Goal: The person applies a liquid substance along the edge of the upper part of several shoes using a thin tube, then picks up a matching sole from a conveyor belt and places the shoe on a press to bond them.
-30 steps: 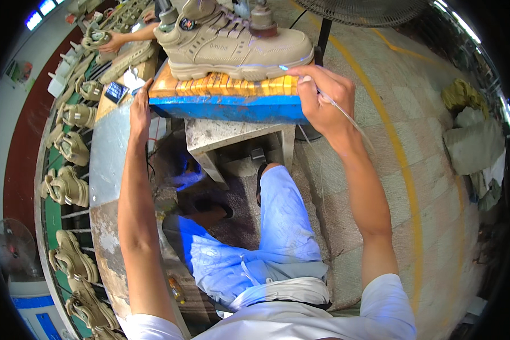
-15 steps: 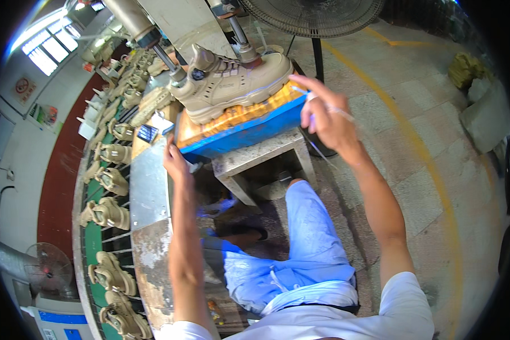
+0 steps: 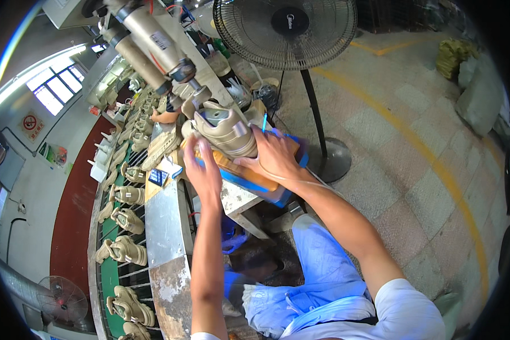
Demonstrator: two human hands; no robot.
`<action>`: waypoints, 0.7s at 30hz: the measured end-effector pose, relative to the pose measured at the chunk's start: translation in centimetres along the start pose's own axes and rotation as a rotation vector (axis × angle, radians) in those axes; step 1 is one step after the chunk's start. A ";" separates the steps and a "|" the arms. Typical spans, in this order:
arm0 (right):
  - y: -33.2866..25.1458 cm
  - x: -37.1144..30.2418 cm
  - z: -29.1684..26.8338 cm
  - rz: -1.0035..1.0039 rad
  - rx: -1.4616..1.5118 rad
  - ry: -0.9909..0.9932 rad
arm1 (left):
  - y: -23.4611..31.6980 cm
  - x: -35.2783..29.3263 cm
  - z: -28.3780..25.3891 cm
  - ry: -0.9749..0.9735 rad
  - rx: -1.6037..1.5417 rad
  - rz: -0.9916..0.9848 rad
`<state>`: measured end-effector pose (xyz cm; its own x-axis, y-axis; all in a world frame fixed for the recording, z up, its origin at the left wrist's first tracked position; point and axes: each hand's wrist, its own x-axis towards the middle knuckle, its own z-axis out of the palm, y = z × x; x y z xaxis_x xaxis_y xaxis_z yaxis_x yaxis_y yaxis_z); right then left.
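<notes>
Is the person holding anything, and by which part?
The right hand holds the shoe by its heel, and a thin blue-tipped stick by its middle. The left hand is near the shoe's side; contact there cannot be told.

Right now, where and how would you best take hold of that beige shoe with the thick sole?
Probably the beige, thick-soled shoe is best held by its rounded heel, coming from the near right, where the person's right hand rests. Its curved back wall faces that side and gives the grip something to wrap around, while silver metal press cylinders crowd the upper left.
</notes>
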<state>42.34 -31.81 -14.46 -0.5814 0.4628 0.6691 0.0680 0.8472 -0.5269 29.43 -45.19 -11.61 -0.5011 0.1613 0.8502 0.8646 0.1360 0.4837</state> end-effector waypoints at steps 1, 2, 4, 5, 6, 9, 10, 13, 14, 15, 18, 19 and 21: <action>0.8 1.0 0.6 0.030 -0.008 -0.017 | -0.3 2.4 0.9 -0.074 -0.117 -0.190; 0.9 1.7 1.2 0.060 -0.006 -0.040 | -1.2 4.7 1.1 -0.151 -0.151 -0.351; 0.1 3.0 1.4 0.077 0.036 -0.106 | -4.8 7.6 1.4 -0.016 -0.121 -0.288; 1.2 3.5 0.7 0.079 0.049 -0.119 | -3.8 7.8 2.2 -0.091 -0.130 -0.307; 2.2 4.0 0.2 0.080 0.067 -0.135 | -2.8 7.9 2.9 -0.165 -0.134 -0.325; 4.2 4.6 -0.2 0.069 0.128 -0.176 | -1.3 5.7 3.8 -0.036 -0.138 -0.297; 4.7 4.7 -0.2 0.037 0.152 -0.163 | -1.2 5.6 3.9 -0.038 -0.187 -0.313; 4.6 4.0 0.7 0.069 0.136 -0.208 | -1.4 4.3 3.3 0.394 -0.193 -0.404; 4.4 4.1 0.4 0.083 0.129 -0.225 | -0.1 4.6 2.0 0.442 -0.652 -0.359; 5.1 3.7 -0.4 0.127 0.131 -0.242 | 2.4 4.4 0.4 0.494 -0.839 -0.548; 3.9 3.5 0.1 0.062 0.102 -0.155 | -4.9 3.5 -10.4 0.312 -1.011 -0.364; 4.2 3.3 0.2 0.026 0.085 -0.085 | -6.6 2.3 -14.8 0.154 -1.219 -0.477; 4.8 3.7 0.2 0.058 0.187 -0.136 | -5.8 0.1 -22.3 0.277 -1.230 -0.744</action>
<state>40.34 -26.03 -14.60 -0.6857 0.4595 0.5645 -0.0389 0.7513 -0.6588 25.25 -67.72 -9.72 -0.9366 0.2196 0.2731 -0.0275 -0.8230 0.5673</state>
